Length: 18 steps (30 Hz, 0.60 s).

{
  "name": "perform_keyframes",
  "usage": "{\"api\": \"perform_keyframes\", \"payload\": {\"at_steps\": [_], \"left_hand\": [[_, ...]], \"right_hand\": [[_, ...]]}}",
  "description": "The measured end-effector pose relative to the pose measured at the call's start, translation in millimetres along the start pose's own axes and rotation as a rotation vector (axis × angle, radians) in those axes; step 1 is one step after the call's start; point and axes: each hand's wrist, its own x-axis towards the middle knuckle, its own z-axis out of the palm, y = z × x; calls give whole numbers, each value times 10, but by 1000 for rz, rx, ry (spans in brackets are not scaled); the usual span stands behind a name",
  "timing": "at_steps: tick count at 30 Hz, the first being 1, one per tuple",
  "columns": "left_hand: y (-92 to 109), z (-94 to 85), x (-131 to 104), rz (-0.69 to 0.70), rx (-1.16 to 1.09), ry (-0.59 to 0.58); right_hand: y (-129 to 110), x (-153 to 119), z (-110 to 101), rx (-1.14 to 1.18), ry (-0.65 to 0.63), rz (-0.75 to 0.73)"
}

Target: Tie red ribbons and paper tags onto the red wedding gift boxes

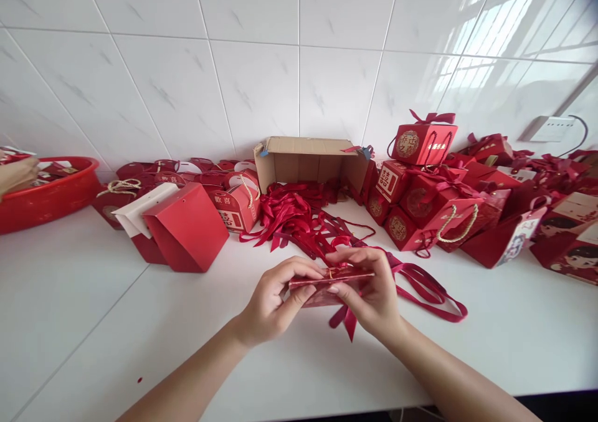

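Note:
Between both hands, just above the white table, I hold a red gift box (327,294) with its top edge toward me. My left hand (280,297) is closed on its left end, thumb in front and fingers behind. At the right end my right hand (367,291) grips it too, with the thumb pressed near the middle of the edge. A dark red ribbon (344,321) hangs below the box near my right hand. Behind my hands lies a heap of loose red ribbons (299,213), spilling from an open cardboard box (311,144).
Red gift boxes (187,229) stand to the left, and more stacked gift boxes (425,191) to the right. A red basin (60,191) sits far left, where another person's hand (18,174) reaches in. A power strip (554,128) is at the tiled wall.

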Motion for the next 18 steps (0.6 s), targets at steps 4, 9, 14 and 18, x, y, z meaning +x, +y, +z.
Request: {"api": "perform_keyframes", "payload": {"at_steps": [4,9,14,18], "left_hand": [[-90,8,-26,-68,190,-25],[-149,-93,23,-207,410,70],[-66,-345,102,-205,230,-19],[111,-480,232,-58,-10,186]], "right_hand": [[-34,38,-11,-46,13,51],[-92,136,-102,-122,181,63],[-91,185,-181,-200,210,-6],[-132,159,-155,-222,60,-116]]}}
